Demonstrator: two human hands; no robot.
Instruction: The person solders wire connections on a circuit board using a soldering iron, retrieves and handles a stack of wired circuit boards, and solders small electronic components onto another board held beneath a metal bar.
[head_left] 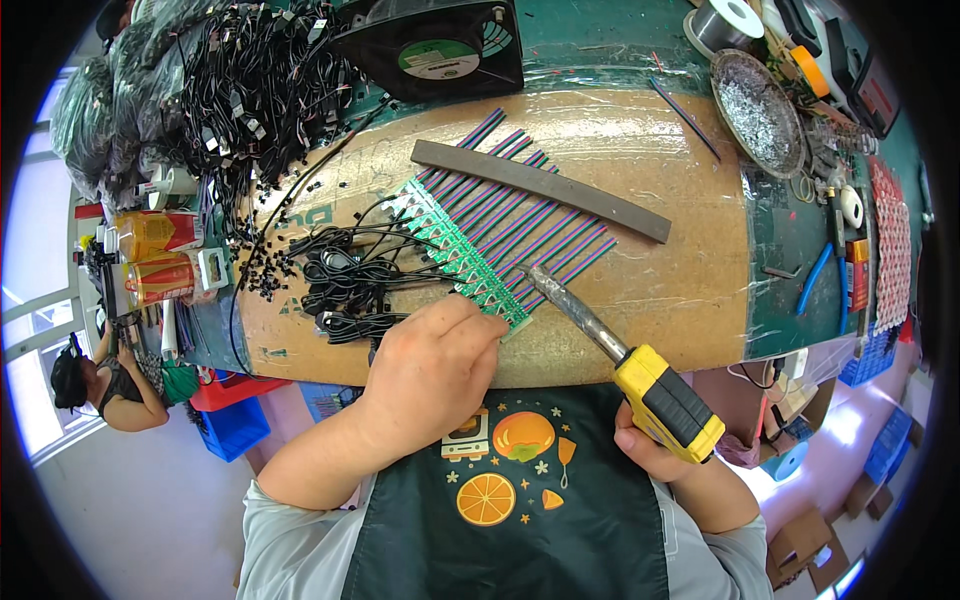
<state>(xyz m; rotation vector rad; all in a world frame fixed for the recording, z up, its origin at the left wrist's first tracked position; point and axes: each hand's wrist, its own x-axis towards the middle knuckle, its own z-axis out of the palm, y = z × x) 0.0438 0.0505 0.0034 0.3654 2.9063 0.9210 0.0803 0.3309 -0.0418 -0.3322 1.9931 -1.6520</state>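
Note:
My right hand (648, 446) is closed around the yellow and black handle of a soldering iron (668, 402). Its metal barrel slants up and left, with the tip over the near part of a green circuit board panel (462, 245). Multicoloured ribbon wires (560, 225) fan out to the right from that panel, and a dark grey bar (545, 190) lies across them. At the panel's near end is my left hand (435, 355), fingers pinched together; what is between them is hidden. Black cables (350, 275) with some ends at the panel lie bunched just left of it.
A black fan (435, 50) stands at the back, beside a heap of black cables (255, 90). Back right are a solder spool (724, 24) and a round metal dish of silvery bits (757, 115). Blue-handled pliers (815, 280) lie at right. Another person (115, 385) sits far left.

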